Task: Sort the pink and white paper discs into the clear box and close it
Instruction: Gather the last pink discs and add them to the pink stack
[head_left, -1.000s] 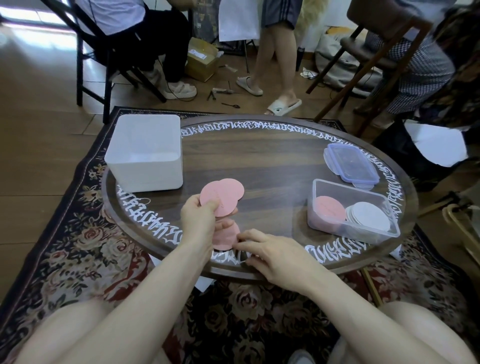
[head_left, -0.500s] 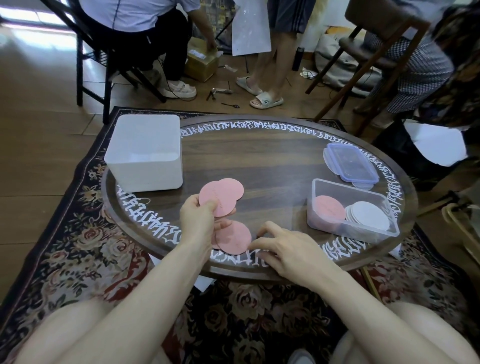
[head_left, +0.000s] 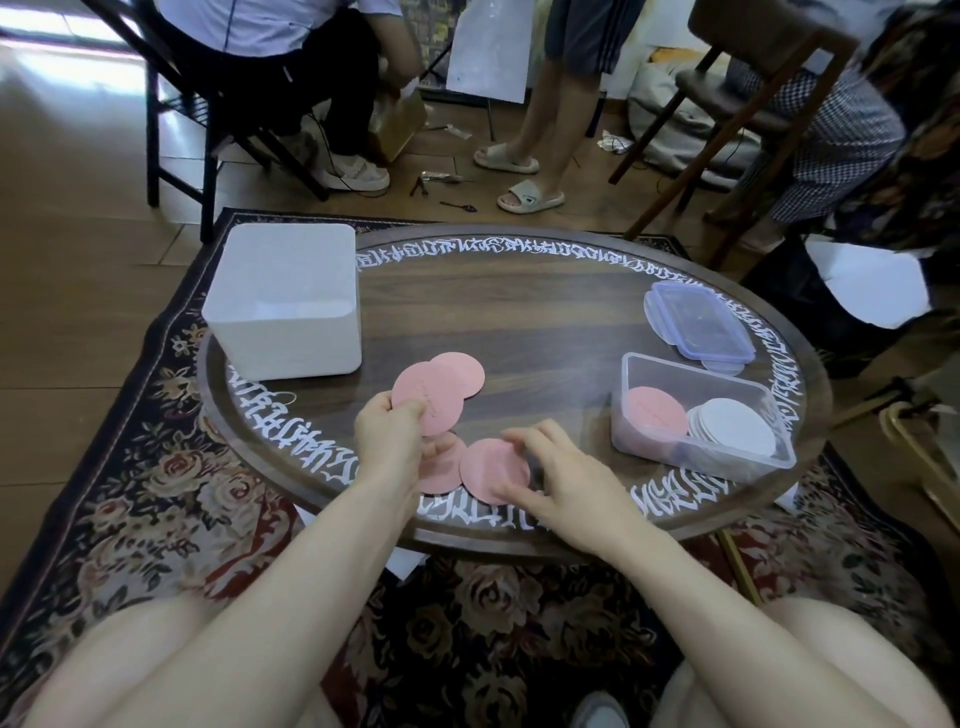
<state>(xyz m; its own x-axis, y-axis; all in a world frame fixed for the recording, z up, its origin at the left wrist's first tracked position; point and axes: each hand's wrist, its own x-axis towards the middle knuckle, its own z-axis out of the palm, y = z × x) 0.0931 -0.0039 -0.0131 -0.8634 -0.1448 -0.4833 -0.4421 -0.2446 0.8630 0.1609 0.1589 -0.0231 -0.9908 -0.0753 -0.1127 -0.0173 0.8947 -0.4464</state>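
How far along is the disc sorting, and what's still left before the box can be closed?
Done: the clear box already holds a pink stack and a white stack. In hand: the left hand holds a fan of pink discs, and the right hand touches a loose pink disc on the table. Left: box these pink discs, then fit the lid, which lies behind the box.

My left hand covers part of the fanned pink discs and of another disc beneath it, the lid beyond the clear box hides white discs, and the bystanders' upper bodies are cropped.
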